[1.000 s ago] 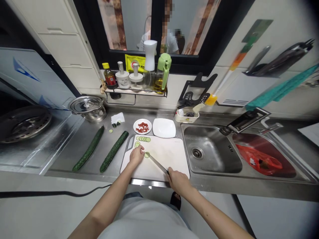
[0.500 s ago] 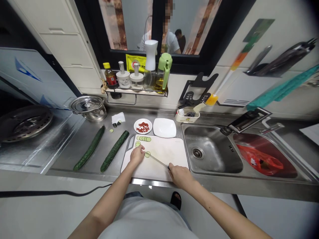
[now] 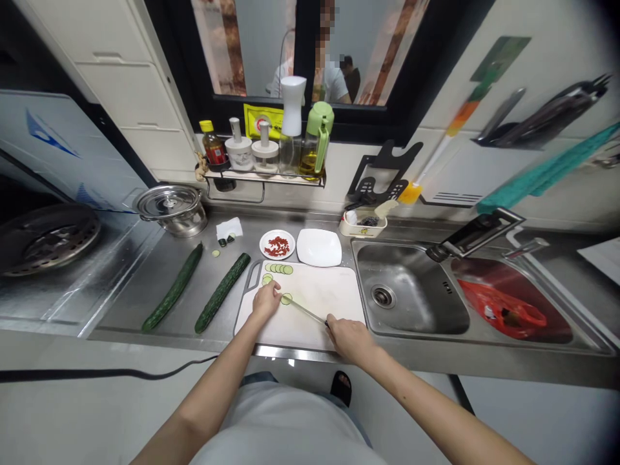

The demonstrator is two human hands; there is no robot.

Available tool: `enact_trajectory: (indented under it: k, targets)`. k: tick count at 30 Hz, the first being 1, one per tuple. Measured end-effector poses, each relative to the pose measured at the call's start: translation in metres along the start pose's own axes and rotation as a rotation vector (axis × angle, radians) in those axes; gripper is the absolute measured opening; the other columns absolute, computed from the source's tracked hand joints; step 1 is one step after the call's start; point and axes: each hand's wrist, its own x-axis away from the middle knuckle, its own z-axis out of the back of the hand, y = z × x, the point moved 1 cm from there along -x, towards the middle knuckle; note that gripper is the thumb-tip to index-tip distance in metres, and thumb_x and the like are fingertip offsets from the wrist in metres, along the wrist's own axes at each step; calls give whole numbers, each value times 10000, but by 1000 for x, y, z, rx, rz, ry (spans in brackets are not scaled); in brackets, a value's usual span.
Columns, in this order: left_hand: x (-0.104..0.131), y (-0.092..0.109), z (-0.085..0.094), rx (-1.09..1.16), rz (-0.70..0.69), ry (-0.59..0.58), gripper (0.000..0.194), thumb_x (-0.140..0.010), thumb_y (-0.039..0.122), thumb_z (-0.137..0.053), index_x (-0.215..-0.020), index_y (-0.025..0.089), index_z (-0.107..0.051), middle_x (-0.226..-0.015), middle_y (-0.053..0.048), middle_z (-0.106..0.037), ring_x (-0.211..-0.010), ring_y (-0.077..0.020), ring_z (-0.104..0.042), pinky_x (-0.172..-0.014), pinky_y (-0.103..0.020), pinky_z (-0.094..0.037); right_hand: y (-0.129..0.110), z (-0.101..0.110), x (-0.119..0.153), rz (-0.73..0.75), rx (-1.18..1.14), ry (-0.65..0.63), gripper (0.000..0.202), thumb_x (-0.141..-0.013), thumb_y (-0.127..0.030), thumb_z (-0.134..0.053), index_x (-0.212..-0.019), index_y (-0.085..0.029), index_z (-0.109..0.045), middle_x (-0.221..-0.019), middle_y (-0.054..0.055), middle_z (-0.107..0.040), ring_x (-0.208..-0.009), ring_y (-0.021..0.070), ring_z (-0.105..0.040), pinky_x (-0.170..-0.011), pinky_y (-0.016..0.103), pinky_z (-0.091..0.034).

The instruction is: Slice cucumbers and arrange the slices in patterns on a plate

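My right hand (image 3: 349, 338) is wrapped round the dark handle of a knife (image 3: 308, 312). The blade points left across a white cutting board (image 3: 320, 284), its tip at a round cucumber slice (image 3: 287, 299). Beside that tip, my left hand (image 3: 267, 302) rests on the board with its fingers bent and drawn together; what they hold, if anything, is hidden. Just beyond it are a few cucumber slices (image 3: 267, 279), partly overlapping. A row of overlapping slices (image 3: 279, 268) lies along the board's far left edge.
Two whole cucumbers (image 3: 223, 294) lie left of the board. Behind it stand a plate of red pieces (image 3: 278, 245) and a white plate (image 3: 319, 247). A steel sink (image 3: 414, 290) adjoins on the right. A lidded pot (image 3: 172, 210) stands far left, beneath a condiment shelf's level (image 3: 266, 175).
Almost nothing differs. The view has shifted very slightly; both hands, the knife and the cucumber slices keep their places on the board.
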Motion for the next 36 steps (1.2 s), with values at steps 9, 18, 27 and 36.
enact_trajectory:
  k: [9, 18, 27, 36]
  targets:
    - [0, 1, 2, -1, 25, -11, 234, -794, 196, -598, -1022, 246, -612, -934, -16, -679, -870, -167, -615, -729, -248, -399, 1, 1, 7, -16, -64, -46, 303, -958, -303, -335, -1118, -148, -540, -971, 162, -689, -891, 273, -671, -703, 334, -453]
    - [3, 3, 4, 3, 22, -5, 230, -791, 198, -596, -1016, 241, -615, -915, -16, -680, -863, -168, -616, -728, -246, -399, 12, -1, 25, -56, -124, -82, 284, -954, -297, -354, -1091, -151, -554, -966, 158, -688, -900, 258, -660, -703, 306, -411]
    - [9, 1, 1, 41, -35, 24, 204, -831, 193, -539, -1019, 207, -615, -896, -26, -661, -850, -163, -602, -747, -247, -406, 16, -19, 23, -313, -448, 60, 335, -978, -408, -284, -1069, -200, -530, -914, 84, -697, -884, 195, -652, -629, 237, -346]
    - [20, 5, -8, -63, -142, 71, 224, -847, 281, -534, -1040, 200, -613, -980, -71, -611, -944, -201, -554, -855, -296, -391, 1, -26, 6, -429, -440, 19, 361, -978, -392, -263, -1102, -180, -528, -1010, 109, -691, -960, 209, -644, -694, 262, -393]
